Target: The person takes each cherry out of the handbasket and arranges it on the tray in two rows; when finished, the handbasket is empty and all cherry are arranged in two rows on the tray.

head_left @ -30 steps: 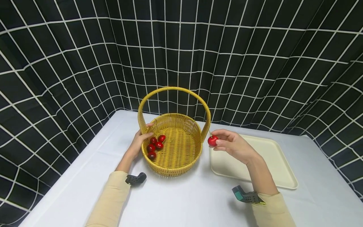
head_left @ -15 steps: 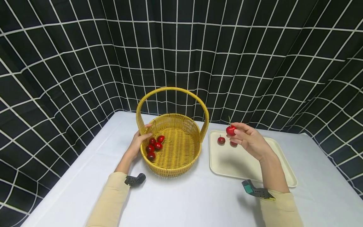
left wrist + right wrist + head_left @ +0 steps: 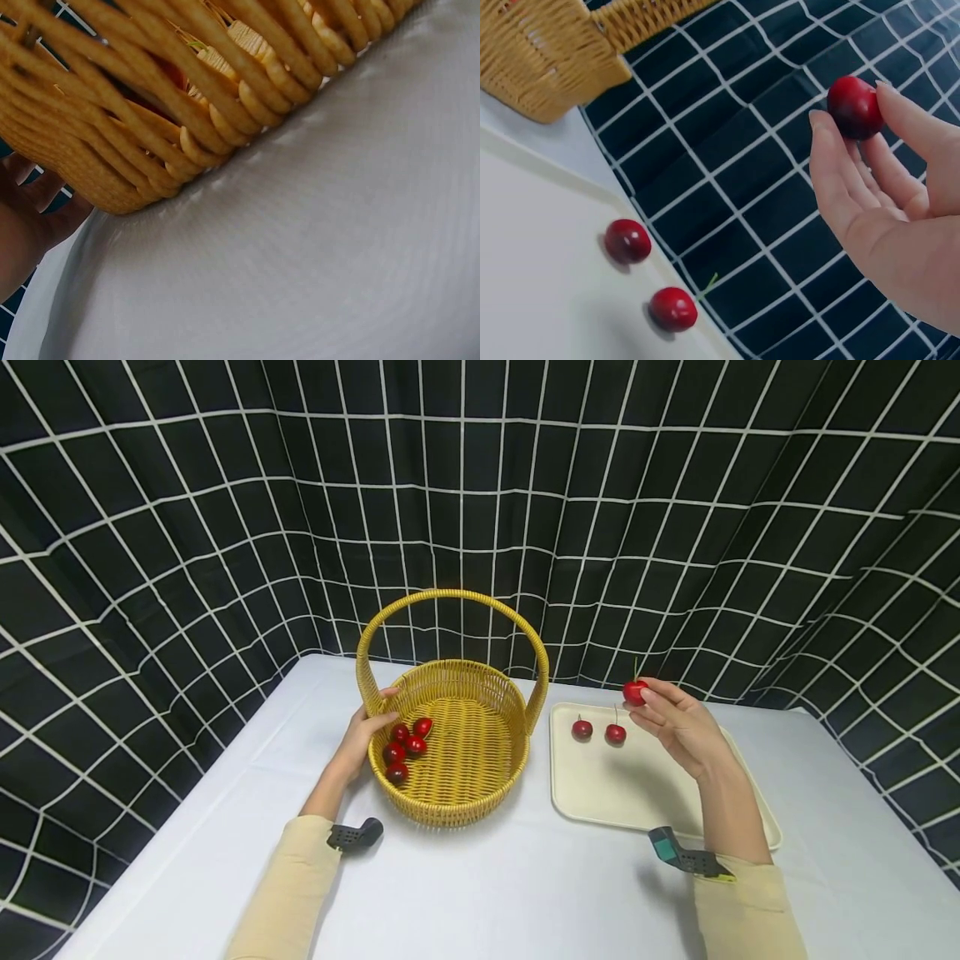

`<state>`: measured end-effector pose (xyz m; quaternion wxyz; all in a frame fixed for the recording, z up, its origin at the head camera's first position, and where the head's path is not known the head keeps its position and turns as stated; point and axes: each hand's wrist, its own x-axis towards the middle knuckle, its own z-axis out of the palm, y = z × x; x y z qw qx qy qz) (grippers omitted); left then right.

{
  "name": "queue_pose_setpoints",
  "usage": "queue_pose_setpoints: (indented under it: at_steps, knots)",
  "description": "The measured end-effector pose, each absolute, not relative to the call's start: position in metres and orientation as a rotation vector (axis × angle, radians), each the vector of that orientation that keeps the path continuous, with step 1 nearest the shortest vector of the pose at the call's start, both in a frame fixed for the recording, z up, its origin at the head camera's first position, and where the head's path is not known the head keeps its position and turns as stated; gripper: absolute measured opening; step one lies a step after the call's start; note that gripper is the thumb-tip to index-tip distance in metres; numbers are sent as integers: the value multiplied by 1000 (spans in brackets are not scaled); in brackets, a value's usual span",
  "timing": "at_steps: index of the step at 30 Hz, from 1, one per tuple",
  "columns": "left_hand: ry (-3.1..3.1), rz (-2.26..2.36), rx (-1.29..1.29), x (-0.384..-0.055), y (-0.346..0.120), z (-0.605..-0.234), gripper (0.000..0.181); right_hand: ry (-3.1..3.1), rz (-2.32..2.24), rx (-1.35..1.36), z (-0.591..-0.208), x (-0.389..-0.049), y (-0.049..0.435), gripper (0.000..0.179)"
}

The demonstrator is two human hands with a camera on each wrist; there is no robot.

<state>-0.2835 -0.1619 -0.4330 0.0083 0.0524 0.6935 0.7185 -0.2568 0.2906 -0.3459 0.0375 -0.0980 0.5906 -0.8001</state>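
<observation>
My right hand (image 3: 681, 725) pinches a red cherry (image 3: 634, 693) between thumb and fingertips, its green stem pointing up, above the far part of the cream tray (image 3: 622, 797). In the right wrist view the held cherry (image 3: 854, 107) shows a dark underside. Two more cherries lie on the tray, a left cherry (image 3: 582, 729) and a right cherry (image 3: 616, 734). My left hand (image 3: 358, 739) grips the left rim of the yellow wicker basket (image 3: 448, 814), thumb over the edge near the handle's foot. Several dark red cherries (image 3: 416, 745) are gathered inside, along the basket's left wall.
The basket's tall arched handle (image 3: 453, 594) rises over its opening. A white cloth (image 3: 480, 893) covers the table, and a black curtain with white grid lines (image 3: 480, 502) hangs around its back and sides. The tray stands to the right of the basket.
My right hand has carried the held cherry from beside the basket to the right and farther back, over the tray. Two cherries there have come into sight. My left hand stays on the basket.
</observation>
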Motion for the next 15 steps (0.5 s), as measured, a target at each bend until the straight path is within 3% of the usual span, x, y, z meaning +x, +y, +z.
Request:
queue_pose_setpoints:
  at_steps: [5,11,15]
  knots:
    - [2169,2246,168,-284,-162,-433,51,1787,-2493,-202,-350,-258,296,17]
    - [2160,2260,168,-285,-162,-434,51,1746,-2527,-44,-355,-261,305,29]
    - [2154,2268,169,-286,-162,-434,51,1672,-2575,-2,-362,-264,312,25]
